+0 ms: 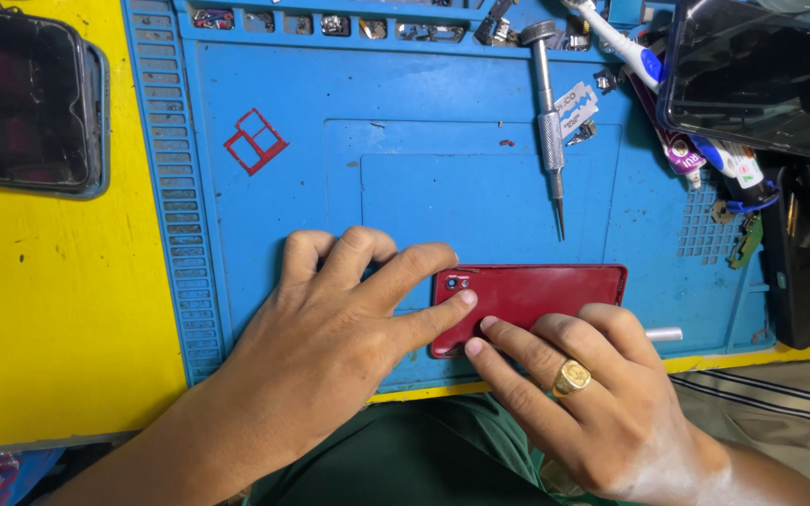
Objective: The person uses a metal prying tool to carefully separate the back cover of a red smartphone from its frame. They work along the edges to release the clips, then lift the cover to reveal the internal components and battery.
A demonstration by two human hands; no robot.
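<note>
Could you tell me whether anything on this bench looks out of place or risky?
A bare razor blade lies loose on the blue mat, beside the screwdriver: an exposed edge among tools. The red phone lies flat under the left hand and right hand, with no visible damage.

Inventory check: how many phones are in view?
3. A red phone lies back-up on the blue mat under both hands; a dark phone lies top left; another dark one sits top right, partly cropped.

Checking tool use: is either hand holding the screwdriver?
No: the screwdriver lies alone on the blue mat, while the left hand and right hand rest on the red phone.
</note>
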